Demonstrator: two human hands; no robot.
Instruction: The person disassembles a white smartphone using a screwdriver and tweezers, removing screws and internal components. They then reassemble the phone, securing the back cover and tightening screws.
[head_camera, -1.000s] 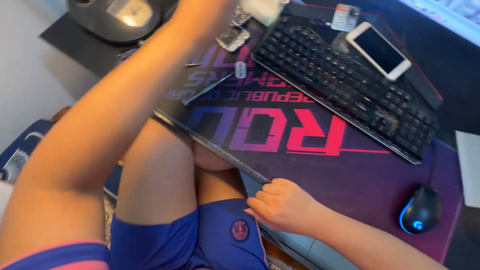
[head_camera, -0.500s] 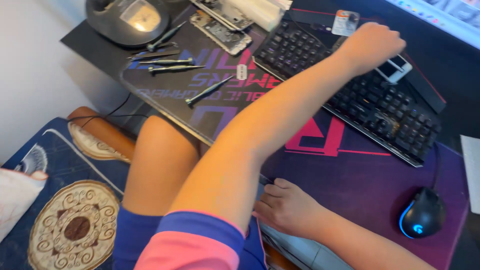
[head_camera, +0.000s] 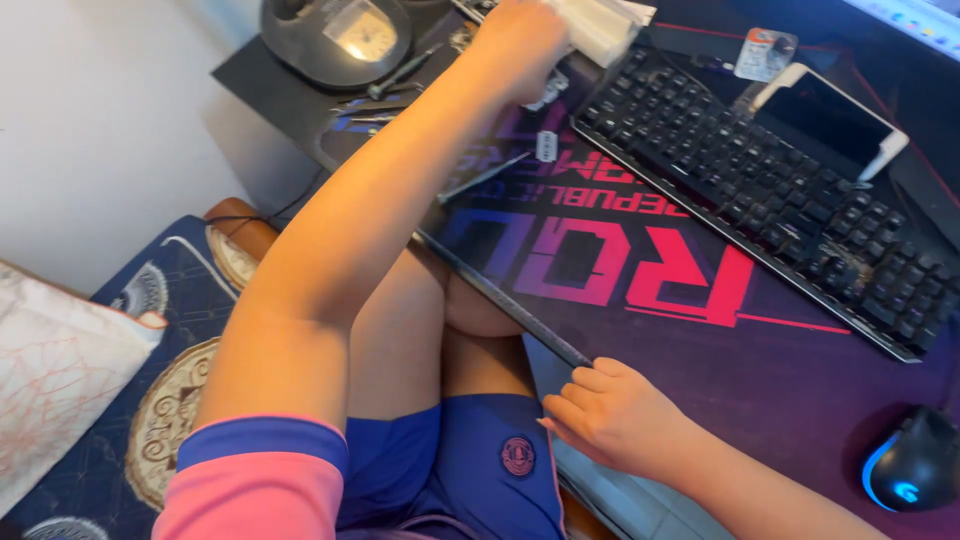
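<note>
My left hand reaches across to the far left of the desk and lies against a white folded packet; whether it grips the packet is hidden. My right hand rests on the near edge of the dark desk mat, fingers loosely curled and holding nothing. A thin metal tool and a small white part lie on the mat just under my left forearm. Further right on the mat is a black keyboard. A white phone leans on its back edge.
A round dark device stands at the far left corner with several slim tools beside it. A black mouse with blue light sits at the right. My bare knees are under the desk edge. Below lie a patterned rug and a pillow.
Half a second ago my left hand was over the phone on the keyboard; it has swung back left to the white packet. My right hand has stayed on the desk edge.
</note>
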